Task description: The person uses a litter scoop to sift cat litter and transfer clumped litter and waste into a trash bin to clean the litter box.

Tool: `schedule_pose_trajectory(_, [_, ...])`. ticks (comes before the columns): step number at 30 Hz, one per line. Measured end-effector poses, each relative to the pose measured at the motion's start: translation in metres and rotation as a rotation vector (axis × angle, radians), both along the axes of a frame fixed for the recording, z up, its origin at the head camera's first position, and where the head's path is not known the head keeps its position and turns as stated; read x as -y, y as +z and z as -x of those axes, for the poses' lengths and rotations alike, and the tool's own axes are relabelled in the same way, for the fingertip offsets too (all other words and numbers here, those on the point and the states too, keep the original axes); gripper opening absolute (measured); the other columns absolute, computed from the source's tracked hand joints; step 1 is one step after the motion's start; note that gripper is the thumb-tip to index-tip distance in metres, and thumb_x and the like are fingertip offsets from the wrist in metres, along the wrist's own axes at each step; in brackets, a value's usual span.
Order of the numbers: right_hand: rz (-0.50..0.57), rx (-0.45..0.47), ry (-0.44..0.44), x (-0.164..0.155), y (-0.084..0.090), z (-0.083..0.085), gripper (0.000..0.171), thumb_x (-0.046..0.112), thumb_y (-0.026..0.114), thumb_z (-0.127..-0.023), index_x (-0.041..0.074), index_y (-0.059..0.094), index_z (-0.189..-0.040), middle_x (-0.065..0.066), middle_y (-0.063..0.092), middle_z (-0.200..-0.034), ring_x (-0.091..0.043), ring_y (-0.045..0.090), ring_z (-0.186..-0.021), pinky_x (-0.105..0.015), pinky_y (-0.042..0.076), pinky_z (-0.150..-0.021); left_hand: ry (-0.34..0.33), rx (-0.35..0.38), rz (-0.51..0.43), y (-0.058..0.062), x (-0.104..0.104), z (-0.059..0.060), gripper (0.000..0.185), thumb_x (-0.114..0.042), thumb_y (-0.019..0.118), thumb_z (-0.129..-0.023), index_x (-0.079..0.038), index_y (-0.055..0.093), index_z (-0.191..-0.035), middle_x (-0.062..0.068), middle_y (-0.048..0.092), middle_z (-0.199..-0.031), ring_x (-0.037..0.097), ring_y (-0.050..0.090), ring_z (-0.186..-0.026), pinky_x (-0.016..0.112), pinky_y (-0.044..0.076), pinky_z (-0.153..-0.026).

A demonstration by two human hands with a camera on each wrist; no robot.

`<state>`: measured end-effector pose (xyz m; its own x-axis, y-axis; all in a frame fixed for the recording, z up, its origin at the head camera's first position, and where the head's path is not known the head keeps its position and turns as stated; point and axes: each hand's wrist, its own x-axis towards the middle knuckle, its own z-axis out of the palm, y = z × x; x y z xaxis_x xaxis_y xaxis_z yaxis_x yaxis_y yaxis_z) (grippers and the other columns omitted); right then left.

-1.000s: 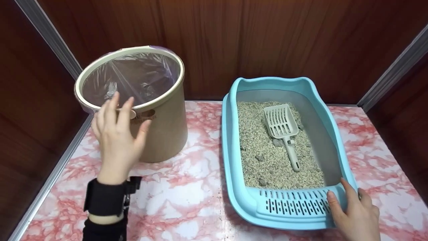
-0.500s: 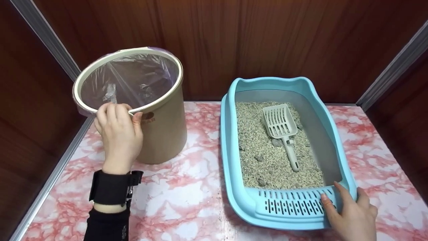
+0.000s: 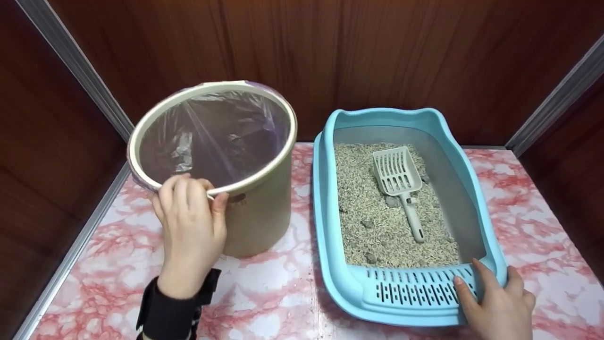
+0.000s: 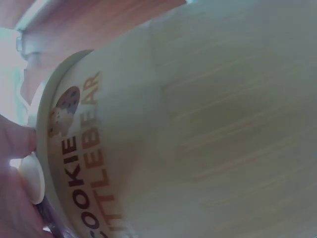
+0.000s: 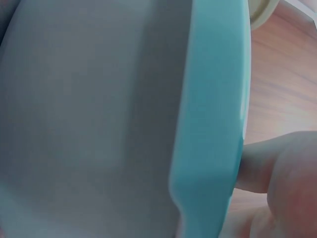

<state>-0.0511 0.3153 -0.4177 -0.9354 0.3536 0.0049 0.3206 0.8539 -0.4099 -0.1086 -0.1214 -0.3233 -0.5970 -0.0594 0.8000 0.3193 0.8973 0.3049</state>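
Note:
My left hand [image 3: 188,222] grips the near rim of a beige trash can [image 3: 259,226], fingers over the inside edge and thumb outside. A clear plastic liner [image 3: 212,141] covers the can's inside. In the left wrist view, the can's wall [image 4: 198,129] with printed lettering fills most of the frame. My right hand [image 3: 502,302] holds the near right corner of a blue litter box [image 3: 323,203], its fingers spread over the corner rim. A finger [image 5: 255,166] touches the box's outer side in the right wrist view. A pale slotted litter scoop [image 3: 397,172] lies on the litter.
Grey-brown litter [image 3: 358,203] with several darker clumps fills the box floor. Dark wood panels [image 3: 302,56] enclose the back and both sides. The can and box stand side by side on a red-and-white marbled tabletop [image 3: 264,293], with a gap between them.
My left hand has come down onto the can's rim and taken hold of it. The can has moved nearer and to the right. My right hand stays at the box corner.

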Motion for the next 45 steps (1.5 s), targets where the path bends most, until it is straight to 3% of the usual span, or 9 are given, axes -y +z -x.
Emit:
schedule_pose_trajectory(10, [-0.01, -0.013, -0.001, -0.001, -0.002, 0.0, 0.059, 0.034, 0.062, -0.095, 0.005, 0.045, -0.144, -0.047, 0.015, -0.15, -0.072, 0.03, -0.121, -0.075, 0.03, -0.096, -0.101, -0.032, -0.026, -0.001, -0.016, -0.033, 0.059, -0.051, 0.034, -0.104, 0.002, 0.056, -0.089, 0.017, 0.055, -0.088, 0.043, 0.05, -0.11, 0.057, 0.029, -0.095])
schedule_pose_trajectory(20, [-0.002, -0.013, 0.011, -0.005, 0.001, 0.0, 0.057, 0.036, 0.062, -0.095, 0.005, 0.047, -0.142, -0.047, 0.017, -0.149, -0.072, 0.031, -0.117, -0.073, 0.029, -0.095, -0.183, -0.071, -0.072, -0.004, -0.024, -0.044, 0.058, -0.05, 0.036, -0.105, 0.001, 0.055, -0.083, 0.012, 0.055, -0.082, 0.043, 0.051, -0.108, 0.057, 0.025, -0.094])
schedule_pose_trajectory(24, [0.034, 0.067, 0.06, -0.009, 0.016, 0.005, 0.06, 0.038, 0.055, -0.099, 0.0, 0.043, -0.144, -0.05, 0.016, -0.147, -0.073, 0.03, -0.121, -0.076, 0.027, -0.101, -0.178, -0.076, -0.072, -0.005, -0.024, -0.044, 0.057, -0.049, 0.037, -0.105, 0.001, 0.056, -0.085, 0.013, 0.055, -0.083, 0.044, 0.051, -0.109, 0.058, 0.025, -0.095])
schedule_pose_trajectory(29, [0.091, -0.064, 0.223, -0.007, 0.05, 0.015, 0.06, 0.035, 0.054, -0.101, -0.005, 0.043, -0.144, -0.046, 0.031, -0.145, -0.066, 0.034, -0.126, -0.079, 0.025, -0.099, -0.168, -0.126, -0.065, -0.007, -0.024, -0.043, 0.054, -0.047, 0.04, -0.105, 0.0, 0.057, -0.085, 0.013, 0.057, -0.083, 0.043, 0.052, -0.109, 0.058, 0.026, -0.094])
schedule_pose_trajectory(32, [0.111, -0.157, 0.323, 0.005, 0.073, 0.037, 0.058, 0.033, 0.056, -0.101, -0.004, 0.044, -0.144, -0.039, 0.041, -0.144, -0.06, 0.039, -0.129, -0.074, 0.027, -0.101, -0.163, -0.148, -0.067, -0.009, -0.024, -0.042, 0.052, -0.046, 0.042, -0.104, -0.001, 0.059, -0.085, 0.011, 0.059, -0.083, 0.042, 0.054, -0.109, 0.058, 0.026, -0.094])
schedule_pose_trajectory(35, [0.138, -0.124, 0.404, 0.021, 0.09, 0.071, 0.06, 0.035, 0.054, -0.102, -0.005, 0.042, -0.144, -0.037, 0.046, -0.142, -0.056, 0.044, -0.128, -0.07, 0.031, -0.104, -0.158, -0.16, -0.072, -0.01, -0.024, -0.042, 0.052, -0.047, 0.044, -0.104, -0.001, 0.059, -0.083, 0.01, 0.059, -0.081, 0.04, 0.055, -0.108, 0.058, 0.027, -0.093])
schedule_pose_trajectory(40, [0.079, 0.079, 0.497, 0.039, 0.085, 0.136, 0.055, 0.036, 0.056, -0.1, -0.01, 0.053, -0.129, -0.035, 0.061, -0.122, -0.045, 0.063, -0.104, -0.057, 0.051, -0.088, -0.154, -0.174, -0.086, -0.012, -0.025, -0.04, 0.053, -0.048, 0.045, -0.103, -0.002, 0.058, -0.08, 0.008, 0.058, -0.077, 0.037, 0.055, -0.102, 0.057, 0.026, -0.092])
schedule_pose_trajectory(43, [-0.03, 0.236, 0.467, 0.041, 0.07, 0.167, 0.044, 0.037, 0.06, -0.095, -0.006, 0.06, -0.106, -0.027, 0.066, -0.103, -0.034, 0.064, -0.085, -0.046, 0.052, -0.069, -0.162, -0.178, -0.101, -0.013, -0.025, -0.039, 0.053, -0.048, 0.045, -0.103, -0.003, 0.057, -0.078, 0.007, 0.057, -0.076, 0.036, 0.054, -0.1, 0.056, 0.026, -0.092])
schedule_pose_trajectory(45, [-0.112, 0.318, 0.427, 0.04, 0.059, 0.181, 0.039, 0.038, 0.063, -0.092, -0.001, 0.06, -0.094, -0.026, 0.066, -0.1, -0.035, 0.064, -0.083, -0.044, 0.05, -0.064, -0.167, -0.184, -0.111, -0.014, -0.024, -0.039, 0.052, -0.048, 0.045, -0.103, -0.003, 0.057, -0.078, 0.007, 0.056, -0.075, 0.036, 0.053, -0.098, 0.055, 0.026, -0.091])
